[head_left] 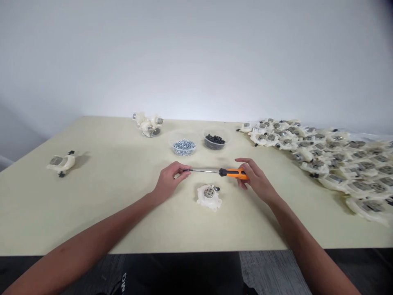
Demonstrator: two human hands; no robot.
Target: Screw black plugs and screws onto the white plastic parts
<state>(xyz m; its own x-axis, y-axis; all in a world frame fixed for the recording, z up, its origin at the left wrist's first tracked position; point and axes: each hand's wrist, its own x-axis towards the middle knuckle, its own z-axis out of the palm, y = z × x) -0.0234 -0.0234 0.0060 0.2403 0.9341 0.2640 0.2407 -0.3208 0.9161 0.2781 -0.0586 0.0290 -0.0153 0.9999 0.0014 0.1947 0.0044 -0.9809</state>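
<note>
An orange-handled screwdriver lies level across my view, held above the tabletop between both hands. My right hand is wrapped around its orange and black handle. My left hand closes on the far end of its steel shaft, hiding the tip. Just below the shaft, a white plastic housing with a round metal centre rests on the table, apart from both hands.
Two clear bowls stand beyond my hands, one of silver screws and one of black small parts. A large heap of similar white housings covers the right side. A small cluster sits at the back, and a single housing lies left.
</note>
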